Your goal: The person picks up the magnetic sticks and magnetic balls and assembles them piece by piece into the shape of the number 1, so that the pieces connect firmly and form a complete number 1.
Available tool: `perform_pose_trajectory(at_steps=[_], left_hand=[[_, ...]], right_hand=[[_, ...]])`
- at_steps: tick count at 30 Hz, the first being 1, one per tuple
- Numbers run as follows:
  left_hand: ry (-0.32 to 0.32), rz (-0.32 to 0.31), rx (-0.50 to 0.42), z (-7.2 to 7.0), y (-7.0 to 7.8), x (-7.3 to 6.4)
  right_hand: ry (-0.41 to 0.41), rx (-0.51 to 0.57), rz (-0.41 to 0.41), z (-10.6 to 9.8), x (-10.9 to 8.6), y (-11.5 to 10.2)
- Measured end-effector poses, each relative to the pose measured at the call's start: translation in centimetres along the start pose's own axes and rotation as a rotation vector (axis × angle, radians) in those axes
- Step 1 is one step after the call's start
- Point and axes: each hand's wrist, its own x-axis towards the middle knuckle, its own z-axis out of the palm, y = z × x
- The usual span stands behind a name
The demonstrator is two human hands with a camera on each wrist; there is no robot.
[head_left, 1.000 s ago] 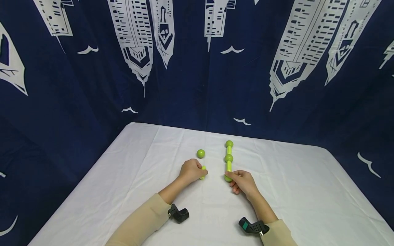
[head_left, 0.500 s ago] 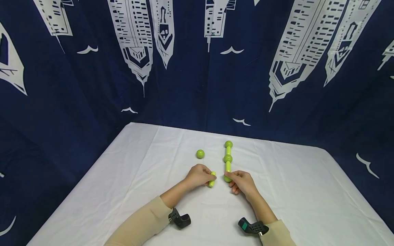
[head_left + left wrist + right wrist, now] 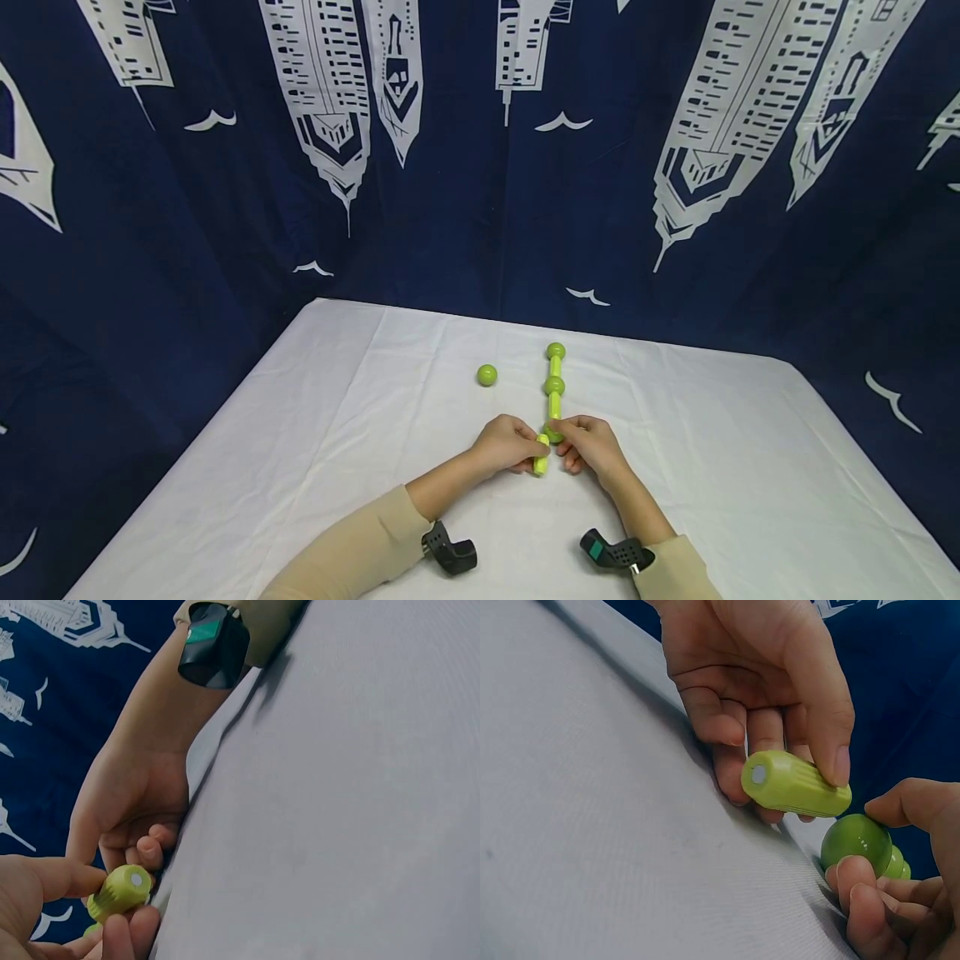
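My left hand (image 3: 510,446) pinches a yellow-green ribbed rod (image 3: 799,785) between thumb and fingers. A pale round disc shows on the end of the rod in both wrist views. Thumb and fingers of my right hand (image 3: 597,446) pinch a glossy green ball (image 3: 857,844), the near end of a straight chain. That chain runs away from me along the table, with a middle ball (image 3: 554,386) and a far ball (image 3: 556,351) joined by similar short rods. The held rod's far end is right at the near ball.
A single green ball (image 3: 487,375) lies left of the chain on the white-covered table (image 3: 675,467). Behind the table hangs a dark blue cloth (image 3: 450,233) with white building prints. Each wrist carries a black camera mount.
The left hand has carried the rod right and toward me, from near the loose ball to the chain's near end. The right hand keeps its hold on the near ball.
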Motion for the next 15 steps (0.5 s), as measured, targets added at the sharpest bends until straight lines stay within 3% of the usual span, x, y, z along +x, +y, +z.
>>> perform_pose_trajectory(at_steps=[6, 15], left_hand=[[0.048, 0.016, 0.018, 0.5, 0.5, -0.5], [0.025, 0.016, -0.043, 1.3, 0.3, -0.7]], right_hand=[[-0.006, 0.009, -0.003, 0.0, 0.0, 0.1], [-0.019, 0.018, -0.012, -0.2, 0.0, 0.1]])
